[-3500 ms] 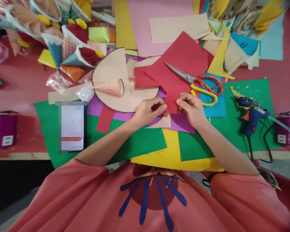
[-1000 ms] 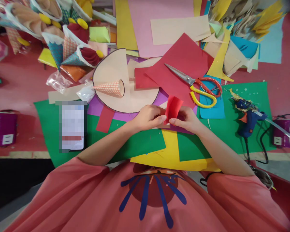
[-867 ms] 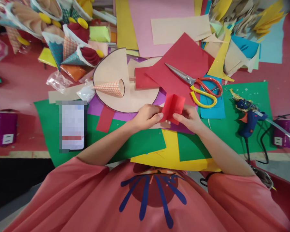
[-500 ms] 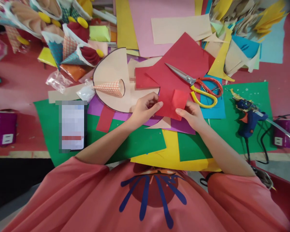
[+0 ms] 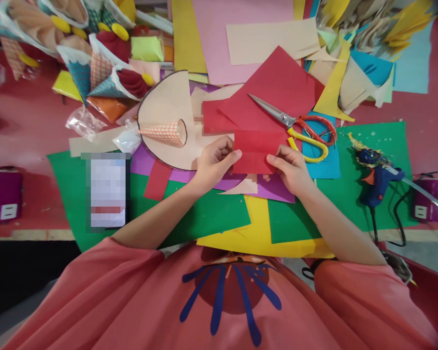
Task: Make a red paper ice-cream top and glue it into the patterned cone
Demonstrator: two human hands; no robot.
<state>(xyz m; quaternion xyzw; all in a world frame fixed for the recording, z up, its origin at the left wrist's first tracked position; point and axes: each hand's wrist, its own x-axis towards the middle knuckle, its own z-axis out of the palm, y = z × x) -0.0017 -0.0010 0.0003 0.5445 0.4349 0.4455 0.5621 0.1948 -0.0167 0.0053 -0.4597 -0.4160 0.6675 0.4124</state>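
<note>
A small rectangular piece of red paper is stretched between my two hands, with a faint crease across it. My left hand pinches its left edge, thumb in front. At the right edge my right hand grips it the same way. Behind it lie larger red paper sheets. Scissors with one red and one yellow handle rest on them, beyond my right hand. Left of the paper is a beige rounded cutout with a black edge, and a checked paper cone on top.
A phone lies at the left on green paper. A blue glue gun with a cord is at the right. Finished-looking cones fill the back left; paper scraps pile at the back right.
The small red paper, earlier held by my right hand alone and tilted, is now spread flat between both hands. My left hand has taken hold of its left edge.
</note>
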